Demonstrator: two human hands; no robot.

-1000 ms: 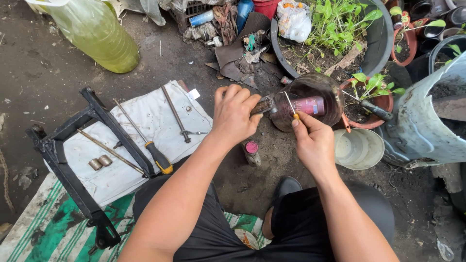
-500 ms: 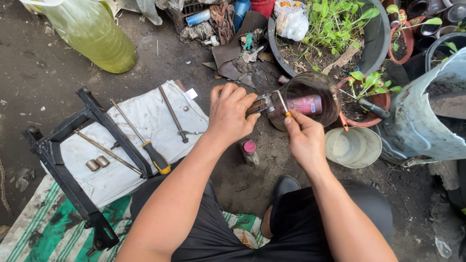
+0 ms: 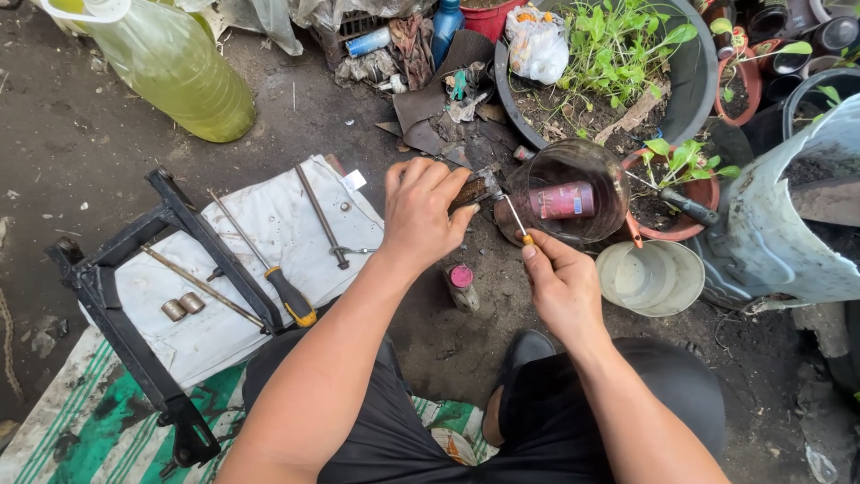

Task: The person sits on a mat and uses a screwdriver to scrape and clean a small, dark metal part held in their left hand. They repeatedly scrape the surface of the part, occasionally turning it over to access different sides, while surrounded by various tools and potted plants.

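My left hand (image 3: 425, 215) is closed around a dark, dirty metal part (image 3: 475, 190) whose end sticks out to the right. A thin screwdriver (image 3: 515, 218) with an orange handle is pinched in my right hand (image 3: 557, 282), its tip touching the end of that part. Just beyond sits a round clear bowl (image 3: 598, 166) with a red can (image 3: 562, 200) lying inside. A small bottle with a pink cap (image 3: 462, 285) stands on the dirt below my left hand.
A white cloth (image 3: 269, 224) to the left carries a black metal frame (image 3: 134, 278), a yellow-handled screwdriver (image 3: 285, 289), long rods and two short metal bushings (image 3: 182, 306). A yellow-green jug (image 3: 170, 63) stands far left. Plant pots (image 3: 699, 72) and a white bucket (image 3: 654, 273) crowd the right.
My right hand has drawn back toward me and left, bringing the thin screwdriver's tip from over the bowl to the end of the part. My left hand stays in place.
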